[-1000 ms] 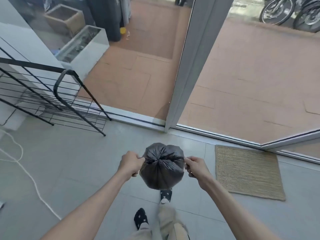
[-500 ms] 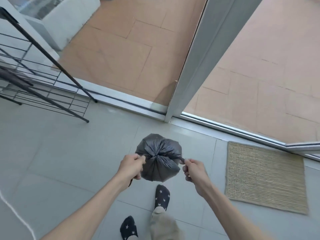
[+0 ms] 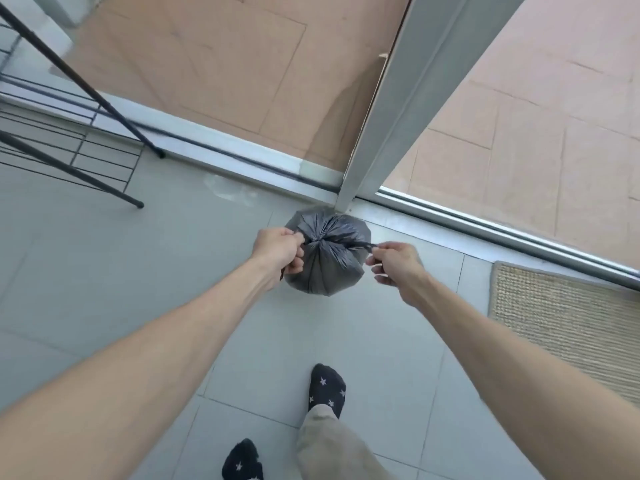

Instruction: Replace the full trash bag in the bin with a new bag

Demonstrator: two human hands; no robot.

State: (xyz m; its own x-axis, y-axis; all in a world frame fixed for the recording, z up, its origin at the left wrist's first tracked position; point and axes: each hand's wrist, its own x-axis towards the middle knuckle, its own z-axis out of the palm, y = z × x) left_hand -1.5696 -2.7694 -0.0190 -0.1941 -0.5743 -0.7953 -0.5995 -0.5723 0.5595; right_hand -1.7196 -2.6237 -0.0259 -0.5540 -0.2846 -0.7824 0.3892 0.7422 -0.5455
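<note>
1. Full black trash bag, mouth gathered into a knot, held above the grey tiled floor just near of the sliding-door track.
2. Left hand clenched on the bag's left drawstring tail; right hand pinching the right tail, pulled taut.
3. Star-patterned socks on the near tiles.
4. Woven doormat at right; black wire rack at far left.

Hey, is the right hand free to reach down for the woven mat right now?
Probably not yet. The right hand is pinching a tie strand of the black trash bag, as is the left hand. The woven mat lies unobstructed on the floor to its right.
</note>
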